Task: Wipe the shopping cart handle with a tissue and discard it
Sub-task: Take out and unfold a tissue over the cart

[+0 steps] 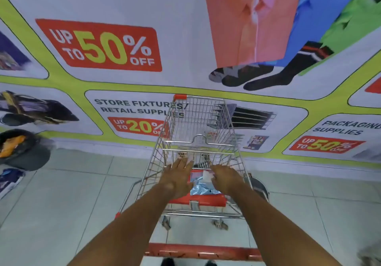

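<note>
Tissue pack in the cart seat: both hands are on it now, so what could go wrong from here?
1. The right hand is pinching a white tissue while the left hand lies flat, off to the side of the blue pack; the pack may lift with the tissue, or the sheet may tear.
2. The pack sits on the red seat flap among open wire; it could slip through.
3. Both arms reach over the red handle, so the cart may roll towards the wall banner.

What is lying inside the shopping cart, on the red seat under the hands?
A blue tissue pack lies on the red seat, a white tissue sticking out by the right hand. The left hand covers its left edge; nothing else shows in the cart.
</note>
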The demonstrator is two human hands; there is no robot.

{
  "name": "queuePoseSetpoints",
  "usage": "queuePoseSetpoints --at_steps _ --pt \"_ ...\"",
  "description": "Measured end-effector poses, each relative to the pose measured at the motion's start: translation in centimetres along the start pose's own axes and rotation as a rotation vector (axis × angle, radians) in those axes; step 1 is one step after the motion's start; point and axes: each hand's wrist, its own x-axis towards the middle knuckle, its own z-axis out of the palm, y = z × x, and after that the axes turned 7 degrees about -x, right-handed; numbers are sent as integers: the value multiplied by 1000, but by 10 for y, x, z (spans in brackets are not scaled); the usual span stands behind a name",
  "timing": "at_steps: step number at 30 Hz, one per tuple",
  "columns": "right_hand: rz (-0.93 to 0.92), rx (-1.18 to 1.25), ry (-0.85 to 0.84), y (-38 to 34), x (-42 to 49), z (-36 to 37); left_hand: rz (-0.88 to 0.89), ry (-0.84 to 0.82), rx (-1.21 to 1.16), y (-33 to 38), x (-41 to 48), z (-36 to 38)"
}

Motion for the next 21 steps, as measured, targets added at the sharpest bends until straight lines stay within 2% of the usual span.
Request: queuePoseSetpoints --at_steps 13,17,21 --pt "25 -130 -55 8 62 36 -50 -56 0 -15 39 39" --pt "32 -144 -12 7 65 38 -51 -48 -31 -16 41 41" --pt "-42 -175 108 8 54 32 -48 -35 -56 -15 34 36"
